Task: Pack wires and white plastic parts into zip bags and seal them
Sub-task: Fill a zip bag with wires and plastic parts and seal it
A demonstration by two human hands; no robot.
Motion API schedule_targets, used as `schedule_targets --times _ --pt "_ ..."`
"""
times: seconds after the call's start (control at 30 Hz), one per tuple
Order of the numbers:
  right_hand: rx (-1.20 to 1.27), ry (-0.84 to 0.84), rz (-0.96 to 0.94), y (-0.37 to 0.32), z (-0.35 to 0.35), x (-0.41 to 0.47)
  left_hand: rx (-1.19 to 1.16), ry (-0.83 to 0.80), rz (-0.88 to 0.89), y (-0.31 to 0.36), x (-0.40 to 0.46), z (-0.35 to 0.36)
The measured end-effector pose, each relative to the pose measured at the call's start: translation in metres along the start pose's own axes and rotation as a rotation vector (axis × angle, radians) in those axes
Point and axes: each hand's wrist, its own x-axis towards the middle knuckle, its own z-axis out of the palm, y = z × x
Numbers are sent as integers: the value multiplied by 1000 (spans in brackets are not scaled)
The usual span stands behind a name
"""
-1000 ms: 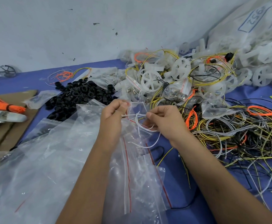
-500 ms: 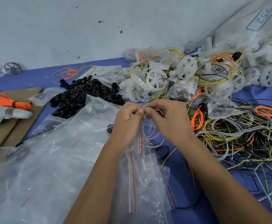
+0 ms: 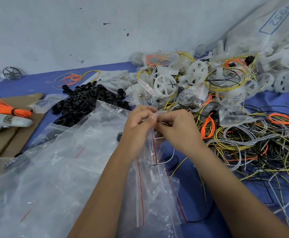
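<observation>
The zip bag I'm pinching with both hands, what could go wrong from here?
1. The white wire loops out by the zip bag mouth, so it may get caught in the seal.
2. The left hand and right hand work above loose empty bags; another could get pinched along.

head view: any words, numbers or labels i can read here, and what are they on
"2561", handwritten in blue inside a blue box, seen upside down as it sits, on the big white sack of plastic parts at the top right; the digits are my best reading.
A dark mark on the white controller-shaped device at the left is too blurred to read.
The zip bags show only red seal stripes, no text.
</observation>
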Motion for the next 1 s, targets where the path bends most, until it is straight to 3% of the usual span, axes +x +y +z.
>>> schedule_targets --times 0.1,0.23,0.33,0.43,0.5,0.63,0.8,0.9,1.0 --pt "-451 118 -186 -1 7 -4 -13 -83 1 8 -3 4" --pt "-664 106 38 2 12 -6 -70 -142 -8 9 -4 7" --pt "-249 3 118 4 7 -2 7 -37 -7 1 -2 10" --pt "386 -73 278 -2 4 -1 24 129 -35 -6 1 7" --pt "504 -45 317 0 0 1 22 240 -80 -10 4 3" --pt "-181 179 109 9 -10 5 -23 421 -161 -15 6 -4" --pt "-404 262 23 11 -20 6 28 456 -192 -15 4 -12" --pt "-633 129 133 13 -26 6 163 383 -116 -14 2 -8" --pt "-756 -22 241 12 -23 3 523 302 -6 -16 -1 1"
